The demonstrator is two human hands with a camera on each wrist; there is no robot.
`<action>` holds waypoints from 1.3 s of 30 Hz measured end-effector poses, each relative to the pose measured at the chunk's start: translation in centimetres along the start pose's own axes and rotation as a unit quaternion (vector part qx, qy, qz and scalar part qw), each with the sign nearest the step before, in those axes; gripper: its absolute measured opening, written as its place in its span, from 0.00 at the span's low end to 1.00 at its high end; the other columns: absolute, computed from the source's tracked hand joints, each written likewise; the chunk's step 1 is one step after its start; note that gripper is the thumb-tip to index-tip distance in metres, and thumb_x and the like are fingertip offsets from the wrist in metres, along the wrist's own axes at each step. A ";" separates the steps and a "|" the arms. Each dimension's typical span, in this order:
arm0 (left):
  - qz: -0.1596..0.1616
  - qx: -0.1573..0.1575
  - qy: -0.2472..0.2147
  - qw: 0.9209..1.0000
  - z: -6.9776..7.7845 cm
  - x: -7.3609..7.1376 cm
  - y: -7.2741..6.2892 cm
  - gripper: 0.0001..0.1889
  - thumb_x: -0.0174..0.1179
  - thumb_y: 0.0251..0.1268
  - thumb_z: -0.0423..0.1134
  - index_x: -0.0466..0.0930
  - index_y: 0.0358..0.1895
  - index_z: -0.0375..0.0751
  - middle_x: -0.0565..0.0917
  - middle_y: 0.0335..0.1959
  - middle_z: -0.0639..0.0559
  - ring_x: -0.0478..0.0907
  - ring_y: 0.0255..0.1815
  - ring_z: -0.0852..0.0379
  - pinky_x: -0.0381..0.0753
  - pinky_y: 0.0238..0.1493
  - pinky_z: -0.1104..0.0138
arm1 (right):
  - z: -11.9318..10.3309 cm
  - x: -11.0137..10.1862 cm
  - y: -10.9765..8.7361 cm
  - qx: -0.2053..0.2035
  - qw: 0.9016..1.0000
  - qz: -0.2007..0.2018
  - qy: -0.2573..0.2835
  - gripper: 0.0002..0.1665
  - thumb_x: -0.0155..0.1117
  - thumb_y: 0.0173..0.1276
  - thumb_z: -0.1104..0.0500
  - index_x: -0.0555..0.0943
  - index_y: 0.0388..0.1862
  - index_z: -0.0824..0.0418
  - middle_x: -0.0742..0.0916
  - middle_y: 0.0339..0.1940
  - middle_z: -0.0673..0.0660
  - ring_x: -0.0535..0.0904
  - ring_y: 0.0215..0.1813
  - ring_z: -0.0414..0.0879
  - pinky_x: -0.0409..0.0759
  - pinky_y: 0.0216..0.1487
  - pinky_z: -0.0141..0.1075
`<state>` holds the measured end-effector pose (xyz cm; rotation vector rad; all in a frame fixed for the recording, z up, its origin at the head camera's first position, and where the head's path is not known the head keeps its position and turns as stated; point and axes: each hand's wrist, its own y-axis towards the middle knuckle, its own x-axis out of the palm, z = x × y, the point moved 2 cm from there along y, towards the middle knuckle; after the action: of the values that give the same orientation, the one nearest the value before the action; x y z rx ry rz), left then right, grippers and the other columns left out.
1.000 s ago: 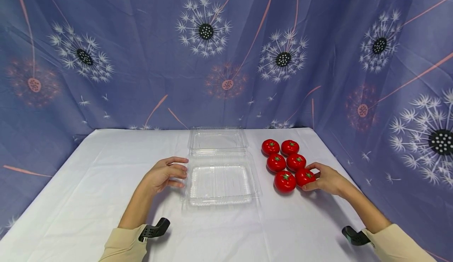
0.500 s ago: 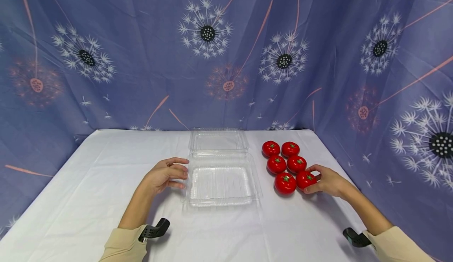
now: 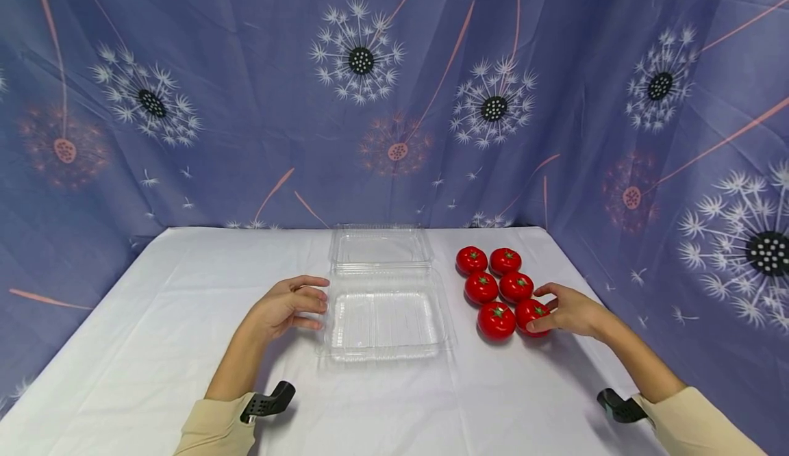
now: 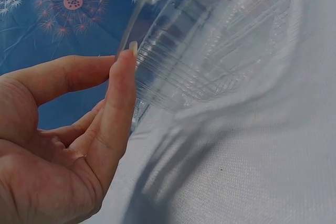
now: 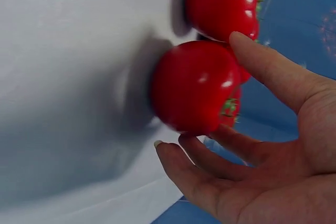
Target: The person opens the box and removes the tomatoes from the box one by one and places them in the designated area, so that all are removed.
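Note:
A clear plastic clamshell box (image 3: 385,322) lies with its lid flipped back on the white-covered table. At its left side my left hand (image 3: 290,305) pinches the rim between thumb and fingers, which shows close up in the left wrist view (image 4: 79,114). On the right, several red tomatoes (image 3: 481,287) stand in two columns. My right hand (image 3: 570,312) is spread around the nearest right-hand tomato (image 5: 191,87). In the right wrist view the thumb (image 5: 268,64) overlaps its upper side, and the fingertips lie along its lower side.
The white cloth (image 3: 154,346) covers the table. A blue dandelion-print curtain (image 3: 259,100) hangs behind it and along the right side. The box's raised lid (image 3: 382,245) reaches the back edge of the table.
My right hand's fingers have spread wider around the nearest right tomato, the thumb shifting slightly up over it. The left hand and box stay put.

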<state>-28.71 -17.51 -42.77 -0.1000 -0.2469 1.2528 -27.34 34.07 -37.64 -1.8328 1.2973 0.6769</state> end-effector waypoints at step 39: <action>-0.031 -0.009 0.000 0.999 0.1 -0.8 -0.1 0.32 0.59 0.68 0.29 0.60 0.72 0.26 0.84 0.36 0.52 0.85 0.40 0.53 0.91 0.39 0.58 | -12.0 5.6 5.2 -0.109 0.964 0.238 -0.054 0.37 0.68 0.67 0.53 0.70 0.71 0.66 0.82 0.62 0.69 0.80 0.61 0.65 0.82 0.59 0.63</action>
<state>-28.83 -18.33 -42.76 -0.1072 -0.2584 1.1901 -30.52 20.24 -36.82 -1.6281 1.6606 1.1990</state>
